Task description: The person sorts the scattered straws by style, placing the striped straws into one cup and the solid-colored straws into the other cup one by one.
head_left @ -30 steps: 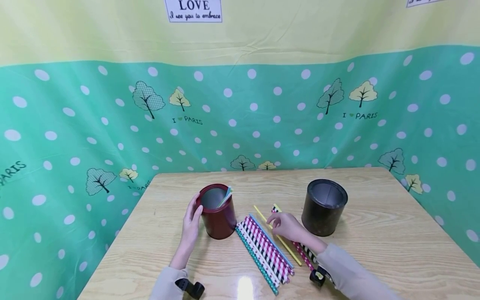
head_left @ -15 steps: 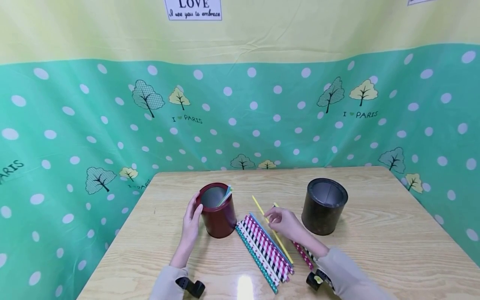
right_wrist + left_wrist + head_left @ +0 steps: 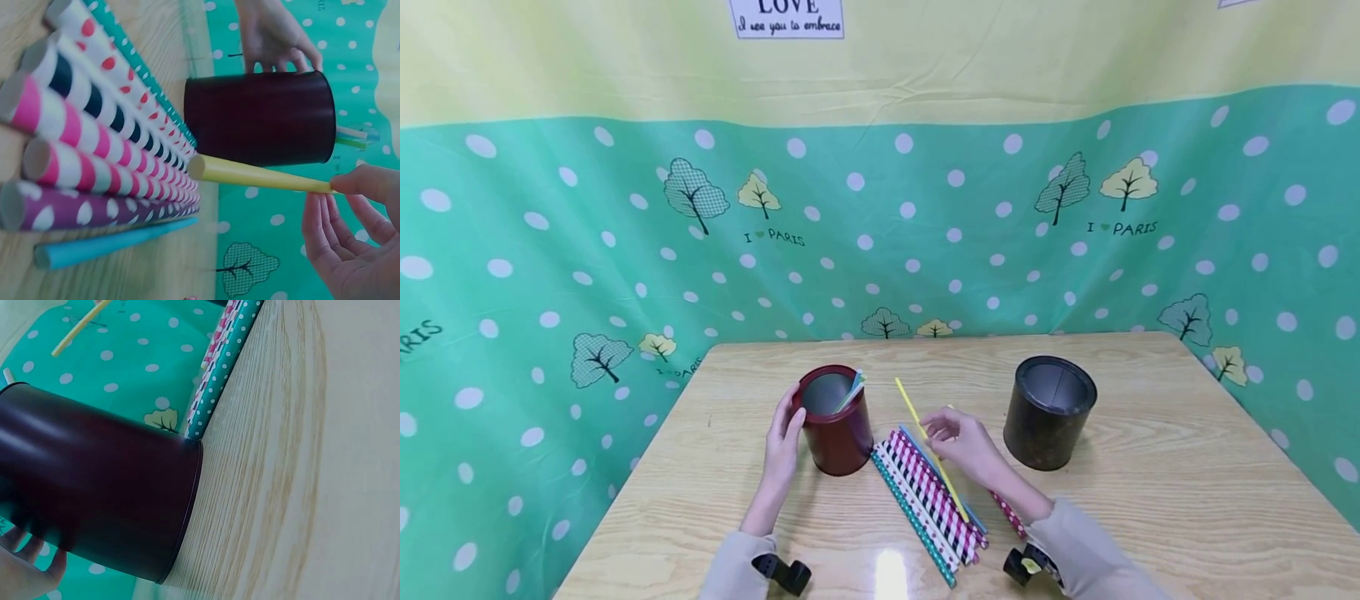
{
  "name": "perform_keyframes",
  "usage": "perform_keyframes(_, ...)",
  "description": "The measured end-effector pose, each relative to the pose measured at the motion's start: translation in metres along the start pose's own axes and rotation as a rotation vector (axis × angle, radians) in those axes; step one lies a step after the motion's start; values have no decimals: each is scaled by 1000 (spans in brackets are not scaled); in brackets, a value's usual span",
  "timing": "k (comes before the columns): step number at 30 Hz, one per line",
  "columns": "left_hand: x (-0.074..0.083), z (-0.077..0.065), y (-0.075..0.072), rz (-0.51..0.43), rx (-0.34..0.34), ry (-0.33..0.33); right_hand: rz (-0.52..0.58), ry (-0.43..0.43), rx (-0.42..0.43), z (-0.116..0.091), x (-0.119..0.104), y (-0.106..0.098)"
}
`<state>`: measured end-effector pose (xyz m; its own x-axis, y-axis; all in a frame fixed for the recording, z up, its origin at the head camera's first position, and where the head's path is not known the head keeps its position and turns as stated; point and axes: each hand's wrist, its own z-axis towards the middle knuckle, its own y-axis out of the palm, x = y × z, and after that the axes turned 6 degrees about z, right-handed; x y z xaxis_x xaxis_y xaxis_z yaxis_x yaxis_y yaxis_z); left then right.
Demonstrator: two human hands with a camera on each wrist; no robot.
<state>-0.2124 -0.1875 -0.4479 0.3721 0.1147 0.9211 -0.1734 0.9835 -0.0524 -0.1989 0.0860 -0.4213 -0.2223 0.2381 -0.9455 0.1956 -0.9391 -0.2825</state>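
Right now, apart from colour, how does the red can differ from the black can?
The red can stands on the left, the black can on the right. The red can has straws in it; no straw shows in the black can. The left hand holds the red can; no hand holds the black can. Both cans stand upright, open-topped.

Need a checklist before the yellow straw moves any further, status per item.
1. Right hand pinching yellow straw: ok.
2. Left hand holding red can: ok.
3. Red can upright: ok.
4. Room in red can: ok, inner straws lean at one side, most of the mouth is open.
5. Yellow straw over that mouth: not ok, it's off to the can's right.
6. Count of inner straws: cannot tell, they overlap.
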Motion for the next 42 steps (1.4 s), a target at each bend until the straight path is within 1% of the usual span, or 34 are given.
perform_keyframes(3, 0, 0, 0, 4, -1, 0, 36, -12, 8, 0, -4, 2)
perform_keyframes(7, 1, 0, 1, 10, -5, 4, 80, 5, 36, 1, -11, 5)
perform_keyframes(12, 2, 0, 1, 17, 3, 0, 149, 25, 66, 3, -25, 10)
perform_keyframes(15, 3, 0, 1, 20, 12, -3, 180, 23, 80, 5, -35, 12)
perform_keyframes(22, 3, 1, 0, 20, 16, -5, 236, -32, 119, 11, -54, 15)
perform_keyframes(26, 2, 1, 0, 15, 12, -18, 253, -67, 146, 13, -62, 18)
perform_keyframes(32, 5, 1, 1, -18, 3, -52, 309, -70, 133, 17, -74, 19)
perform_keyframes(36, 7, 1, 2, -17, 3, -52, 358, -96, 129, 19, -82, 20)
perform_keyframes(42, 3, 1, 2, -20, 4, -38, 430, -136, 143, 21, -91, 20)
